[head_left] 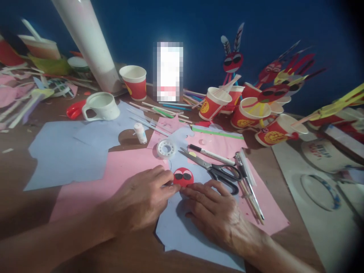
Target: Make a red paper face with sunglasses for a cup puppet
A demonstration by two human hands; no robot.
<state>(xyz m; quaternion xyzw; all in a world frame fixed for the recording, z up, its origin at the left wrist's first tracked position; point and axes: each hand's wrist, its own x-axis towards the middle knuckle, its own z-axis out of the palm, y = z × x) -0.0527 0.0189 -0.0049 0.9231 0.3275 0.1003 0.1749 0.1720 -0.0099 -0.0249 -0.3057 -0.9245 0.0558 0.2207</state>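
A small round red paper face (183,180) with black and pale pink eyes lies on a blue paper sheet (196,246). My left hand (145,195) is closed at its lower left edge, fingers curled and thumb against the paper. From the other side, my right hand (214,214) lies fairly flat with its fingers stretched out, their tips on the face's lower edge. Just beyond are a white roll of tape (166,149) and black-handled scissors (218,168) with blades apart. A marker (212,154) lies behind the scissors.
Pink paper (85,193) and another blue sheet (71,151) cover the left. A glue bottle (140,133), a white mug (102,106) and a red paper cup (133,83) stand behind. Several cups with paper-faced figures (233,62) are at back right. A blurred bright screen (170,72) stands centrally.
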